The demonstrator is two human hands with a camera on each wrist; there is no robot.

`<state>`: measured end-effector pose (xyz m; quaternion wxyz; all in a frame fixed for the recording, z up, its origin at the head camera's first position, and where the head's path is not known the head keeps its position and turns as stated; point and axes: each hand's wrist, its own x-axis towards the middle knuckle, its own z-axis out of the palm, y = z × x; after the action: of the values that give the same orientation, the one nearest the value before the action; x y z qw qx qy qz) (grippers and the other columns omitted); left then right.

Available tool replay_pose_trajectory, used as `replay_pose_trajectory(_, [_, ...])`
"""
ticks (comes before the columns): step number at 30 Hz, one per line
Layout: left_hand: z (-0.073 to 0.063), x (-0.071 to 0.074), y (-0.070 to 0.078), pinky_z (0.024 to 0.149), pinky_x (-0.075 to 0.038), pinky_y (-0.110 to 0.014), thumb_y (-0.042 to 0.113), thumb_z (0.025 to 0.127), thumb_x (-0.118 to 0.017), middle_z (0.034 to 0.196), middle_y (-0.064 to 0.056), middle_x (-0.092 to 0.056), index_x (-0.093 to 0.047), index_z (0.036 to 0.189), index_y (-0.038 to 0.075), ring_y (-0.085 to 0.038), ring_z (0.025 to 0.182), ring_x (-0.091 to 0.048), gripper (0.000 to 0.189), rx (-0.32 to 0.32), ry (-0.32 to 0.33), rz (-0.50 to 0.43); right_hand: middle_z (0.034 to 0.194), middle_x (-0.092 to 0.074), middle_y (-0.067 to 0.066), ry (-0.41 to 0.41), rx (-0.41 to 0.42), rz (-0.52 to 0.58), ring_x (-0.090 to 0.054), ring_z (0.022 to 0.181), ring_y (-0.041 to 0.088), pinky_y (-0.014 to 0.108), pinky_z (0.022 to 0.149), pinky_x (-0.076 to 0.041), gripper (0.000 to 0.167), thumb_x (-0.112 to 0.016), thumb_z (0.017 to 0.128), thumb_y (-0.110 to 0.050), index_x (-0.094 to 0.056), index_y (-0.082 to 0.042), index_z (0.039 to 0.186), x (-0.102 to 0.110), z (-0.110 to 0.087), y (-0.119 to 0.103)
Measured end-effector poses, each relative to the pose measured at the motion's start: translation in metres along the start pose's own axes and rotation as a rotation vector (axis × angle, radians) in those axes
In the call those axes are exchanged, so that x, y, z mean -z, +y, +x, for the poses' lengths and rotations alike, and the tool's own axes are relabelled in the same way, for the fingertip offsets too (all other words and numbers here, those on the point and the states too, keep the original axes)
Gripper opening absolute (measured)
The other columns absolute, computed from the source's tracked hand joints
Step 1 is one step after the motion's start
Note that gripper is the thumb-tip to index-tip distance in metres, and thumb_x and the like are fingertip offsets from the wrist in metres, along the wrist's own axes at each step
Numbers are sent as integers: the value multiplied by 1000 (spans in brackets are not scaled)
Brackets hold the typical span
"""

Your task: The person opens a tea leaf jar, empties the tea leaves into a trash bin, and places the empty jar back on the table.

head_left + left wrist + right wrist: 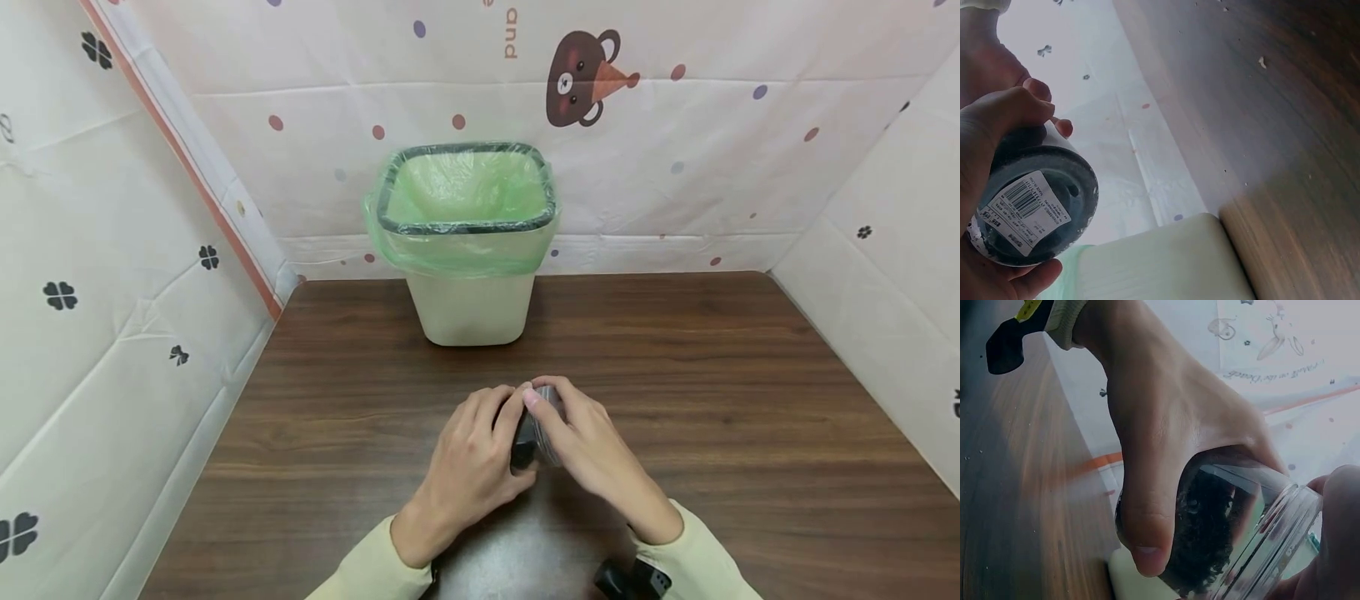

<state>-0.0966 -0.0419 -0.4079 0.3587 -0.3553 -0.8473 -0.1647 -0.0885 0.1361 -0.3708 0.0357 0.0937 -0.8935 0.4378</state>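
Observation:
A clear jar (pixel 522 448) with dark contents is held sideways between both hands above the table. My left hand (pixel 467 454) wraps round its body. In the left wrist view, the jar's dark round base shows a white barcode label (pixel 1025 212). On the other end, my right hand (pixel 600 446) grips what looks like a clear ribbed lid (pixel 550 417), with thumb and fingers on its rim. The right wrist view shows the dark filling (pixel 1200 519) through the jar wall and the ribbed end (pixel 1279 537). Whether the lid is loose, I cannot tell.
Beyond the hands stands a pale bin (pixel 472 308) lined with a green bag (pixel 465 254). Printed cloth (pixel 337 158) encloses the brown wooden table (pixel 697 375) at the back and sides. A black device (pixel 633 579) sits by the right wrist.

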Motion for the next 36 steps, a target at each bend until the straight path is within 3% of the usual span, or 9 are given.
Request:
replay_pose_trajectory(6, [-1,1,0,85,-55,-37,32,62,-82,112,-11,-61,-56,135,2,-26,101,-61,83,37,-29,-59,110,-70,1,53,58,-27,-64,96,15,43,83,-51,32,-55,102,-39,-67,-16,121,-3,0,3])
replay_pose_trajectory(17, [-2,0,-3,88,-54,-35,34,60,-86,117,-9,-62,-54,138,3,-24,102,-62,90,90,-70,-210,99,-69,-6,127,154,-74,-62,82,10,35,72,-52,23,-61,98,-34,-68,-18,114,-9,0,9])
replay_pose_trajectory(28, [-2,1,-10,93,-50,-30,41,64,-87,124,-1,-61,-53,140,9,-15,108,-59,89,168,-251,-375,102,-69,-4,143,199,-136,-63,83,10,35,70,-52,25,-63,96,-36,-67,-18,114,-11,-3,13])
replay_pose_trajectory(36, [0,-1,-14,90,-51,-29,46,60,-89,122,1,-63,-52,142,12,-12,107,-60,96,197,-319,-426,105,-69,0,143,233,-182,-65,86,15,38,71,-54,31,-64,94,-34,-66,-13,117,-11,-4,15])
